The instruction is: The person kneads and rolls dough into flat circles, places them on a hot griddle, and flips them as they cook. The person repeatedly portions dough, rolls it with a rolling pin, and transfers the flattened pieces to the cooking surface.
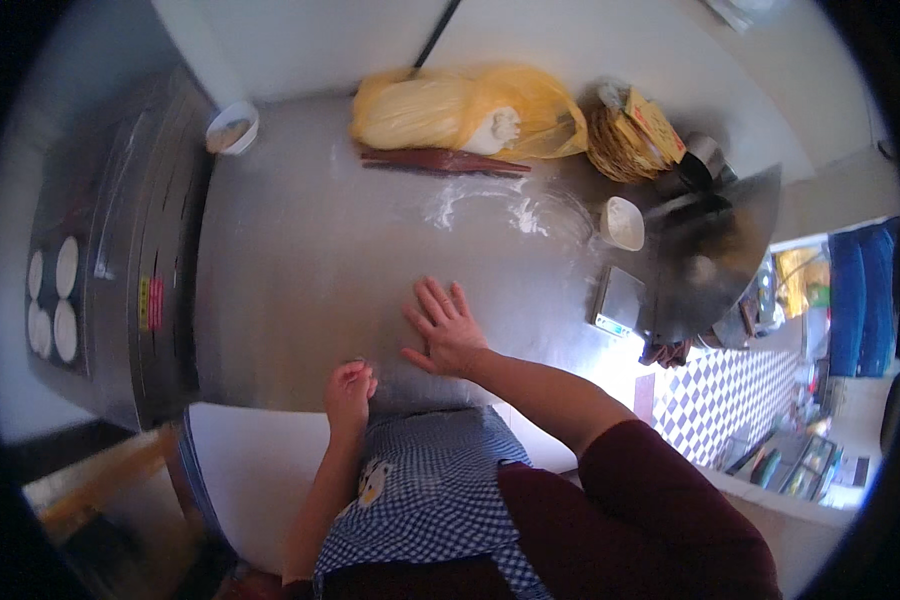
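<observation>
My right hand [444,334] rests on the stainless steel worktop [292,247], palm down with fingers spread, and holds nothing. My left hand [350,388] is loosely curled near the front edge, close to my blue checked apron [442,480]; nothing shows in its fingers. White flour [525,216] is smeared on the steel beyond my right hand. Dark red tapered rolling pins [446,161] lie at the back. Behind them, a yellow plastic bag [544,97] wraps a large pale bundle [420,116]. A digital scale [619,300] sits to the right of my right hand.
A white container [622,223] stands behind the scale. A white bowl [234,129] sits at the back left. Left of the worktop, a metal appliance [120,247] bears pale rounds [66,330] on a dark surface. A large metal sheet [727,255] and woven rounds [615,146] crowd the right.
</observation>
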`<state>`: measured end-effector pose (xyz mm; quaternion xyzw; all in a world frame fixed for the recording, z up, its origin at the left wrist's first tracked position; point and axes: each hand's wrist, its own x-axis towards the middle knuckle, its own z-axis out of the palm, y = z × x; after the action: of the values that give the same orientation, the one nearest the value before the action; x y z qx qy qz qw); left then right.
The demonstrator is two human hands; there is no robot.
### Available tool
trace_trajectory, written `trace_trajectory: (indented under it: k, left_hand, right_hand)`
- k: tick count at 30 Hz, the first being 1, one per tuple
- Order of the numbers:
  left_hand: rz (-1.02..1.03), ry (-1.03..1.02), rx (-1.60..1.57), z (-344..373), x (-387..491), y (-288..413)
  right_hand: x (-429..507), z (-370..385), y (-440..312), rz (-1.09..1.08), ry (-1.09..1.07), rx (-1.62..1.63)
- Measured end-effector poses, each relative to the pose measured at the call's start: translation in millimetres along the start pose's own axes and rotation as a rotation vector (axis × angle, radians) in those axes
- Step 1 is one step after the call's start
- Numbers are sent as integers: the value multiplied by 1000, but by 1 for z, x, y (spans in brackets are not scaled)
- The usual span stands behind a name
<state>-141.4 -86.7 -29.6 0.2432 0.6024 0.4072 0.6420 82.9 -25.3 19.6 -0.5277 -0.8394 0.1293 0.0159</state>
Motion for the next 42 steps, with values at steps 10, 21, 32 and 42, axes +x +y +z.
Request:
trace_trajectory:
  k: [10, 21, 32, 42]
  left_hand:
    - [101, -14, 161, 8, 23, 60]
    - [444, 0, 562, 79, 116, 99]
    - [1098, 35, 1770, 201, 234, 177]
    - [633, 94, 1212, 154, 151, 133]
  right_hand:
    - [-17, -23, -2, 206, 57, 253]
    - [10, -46, 194, 605, 637, 224]
    - [-29, -28, 129, 69, 264, 489]
    - [86, -4, 157, 133, 387, 304]
